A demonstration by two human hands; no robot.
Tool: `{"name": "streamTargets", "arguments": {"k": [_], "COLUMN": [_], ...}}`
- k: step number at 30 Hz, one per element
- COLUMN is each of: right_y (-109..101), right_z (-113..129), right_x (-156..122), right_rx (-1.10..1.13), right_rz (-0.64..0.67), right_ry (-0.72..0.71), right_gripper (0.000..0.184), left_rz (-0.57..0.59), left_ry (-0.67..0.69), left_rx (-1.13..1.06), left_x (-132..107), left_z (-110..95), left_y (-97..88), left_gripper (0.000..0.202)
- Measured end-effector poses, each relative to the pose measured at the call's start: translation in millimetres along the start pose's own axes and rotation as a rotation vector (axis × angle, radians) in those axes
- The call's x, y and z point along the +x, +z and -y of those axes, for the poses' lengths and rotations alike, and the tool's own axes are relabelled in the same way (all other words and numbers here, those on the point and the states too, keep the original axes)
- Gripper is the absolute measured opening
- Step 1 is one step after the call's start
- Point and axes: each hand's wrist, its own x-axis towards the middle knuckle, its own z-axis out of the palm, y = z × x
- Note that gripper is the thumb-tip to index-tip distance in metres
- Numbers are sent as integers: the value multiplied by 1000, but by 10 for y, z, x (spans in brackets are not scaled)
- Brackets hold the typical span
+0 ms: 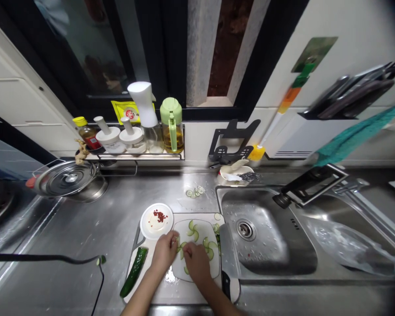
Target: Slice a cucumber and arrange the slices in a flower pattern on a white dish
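Note:
My left hand (164,251) and my right hand (196,262) meet over a square white plate (199,273). Both have their fingers pinched on thin cucumber slices (181,253) at the plate's left side; the fingertips partly hide these. Other green-edged slices (192,230) lie in curved fans at the plate's top, and more (210,250) at its right. The plate rests on a pale cutting board (161,287). A whole dark green cucumber (134,272) lies along the board's left edge. At the upper left, a round white dish (157,220) holds small red pieces.
A knife (229,250) lies along the board's right edge, next to the sink (266,228). Several cucumber slices (195,192) sit on the wet counter behind. Seasoning jars (133,140) and an oil bottle (172,127) stand on a rack. A lidded pot (69,180) is at left.

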Motion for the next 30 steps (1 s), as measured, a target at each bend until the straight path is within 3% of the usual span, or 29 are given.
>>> {"name": "streamTargets", "arguments": {"k": [18,30], "right_y": [-40,-36], "right_z": [76,131], "right_x": [-6,28], "right_rx": [-162,-269], "right_rz": [33,34], "right_ry": [-34,-104], "right_gripper": [22,14], "left_rz": [21,-28], "left_ry": [101,137], "left_rx": [95,103], "left_x": [7,8], "left_z": [58,131], "left_y": [56,146], "left_gripper": [21,23]}}
